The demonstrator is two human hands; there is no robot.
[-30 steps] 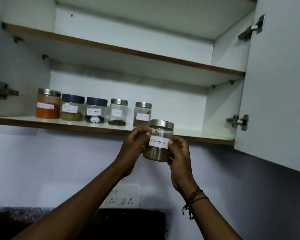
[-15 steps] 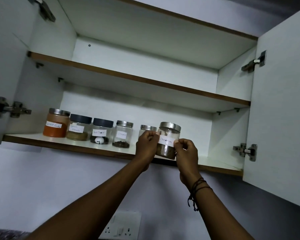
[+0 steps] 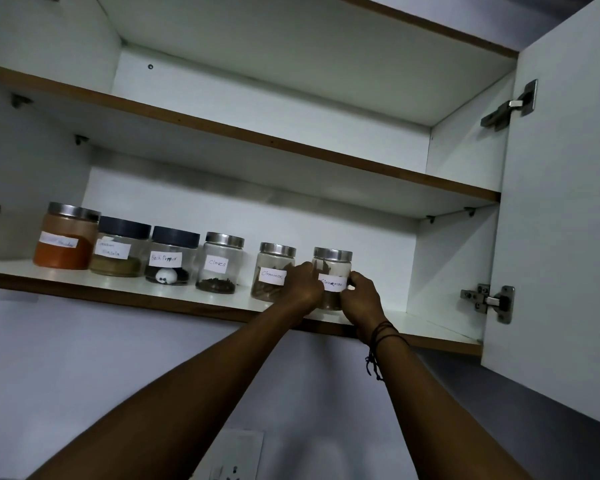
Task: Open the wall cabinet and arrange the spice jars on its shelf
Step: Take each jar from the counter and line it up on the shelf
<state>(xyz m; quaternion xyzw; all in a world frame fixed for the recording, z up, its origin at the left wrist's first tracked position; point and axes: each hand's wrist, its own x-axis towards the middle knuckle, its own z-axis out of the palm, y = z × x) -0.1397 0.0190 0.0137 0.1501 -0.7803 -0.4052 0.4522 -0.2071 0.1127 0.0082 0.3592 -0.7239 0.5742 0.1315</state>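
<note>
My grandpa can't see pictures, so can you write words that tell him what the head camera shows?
Two hands, left and right, hold a clear glass steel-lidded jar labelled Cinnamon on the white lower shelf of an open wall cabinet. It ends a row of five other labelled spice jars; the upper shelf shows nothing on it.

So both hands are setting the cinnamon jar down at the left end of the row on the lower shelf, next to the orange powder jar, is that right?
Not quite. In the head view both hands, left hand and right hand, hold the cinnamon jar on the lower shelf, but at the right end of the row, beside the other cinnamon jar. The orange powder jar stands at the far left end.
</note>
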